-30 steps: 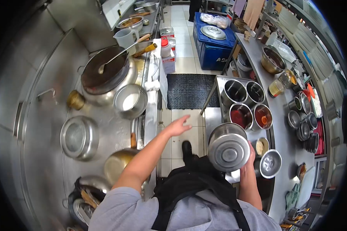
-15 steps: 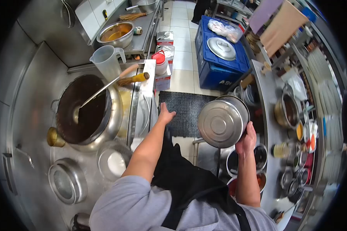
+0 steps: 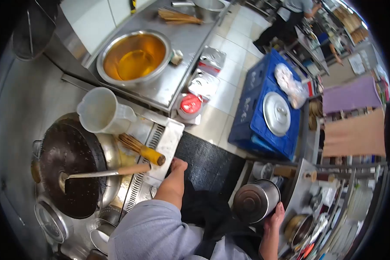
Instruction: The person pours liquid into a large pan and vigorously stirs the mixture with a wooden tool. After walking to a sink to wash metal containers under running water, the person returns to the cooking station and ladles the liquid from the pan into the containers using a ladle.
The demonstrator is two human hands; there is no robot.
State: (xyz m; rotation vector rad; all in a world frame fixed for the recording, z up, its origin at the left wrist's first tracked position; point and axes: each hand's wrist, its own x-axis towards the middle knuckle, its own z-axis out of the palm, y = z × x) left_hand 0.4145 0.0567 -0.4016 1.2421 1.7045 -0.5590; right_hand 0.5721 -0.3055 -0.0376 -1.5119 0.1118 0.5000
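My right hand (image 3: 274, 216) grips the side of a metal pot (image 3: 255, 200), which is tipped so its round base faces up toward me. Low at the front edge of the stove (image 3: 171, 138) is my left hand (image 3: 179, 164); its fingers are mostly hidden, so I cannot tell whether they hold anything. To its left, a dark wok (image 3: 73, 151) sits on the stove with a wooden-handled ladle (image 3: 112, 172) lying across it. A bamboo brush with a yellow-wrapped handle (image 3: 152, 156) rests near the stove edge, beside a translucent plastic pitcher (image 3: 100, 112).
A steel bowl of amber liquid (image 3: 136, 65) stands on the back counter. Tins (image 3: 203, 82) and a red-lidded jar (image 3: 190, 106) stand below it. A blue bin (image 3: 255, 104) and a black mat (image 3: 210, 160) occupy the aisle. Another person (image 3: 286, 21) is farther off.
The view has turned and tilted. My left hand has moved to the stove's front edge from above the mat. The pot, still in my right hand, appears lower.
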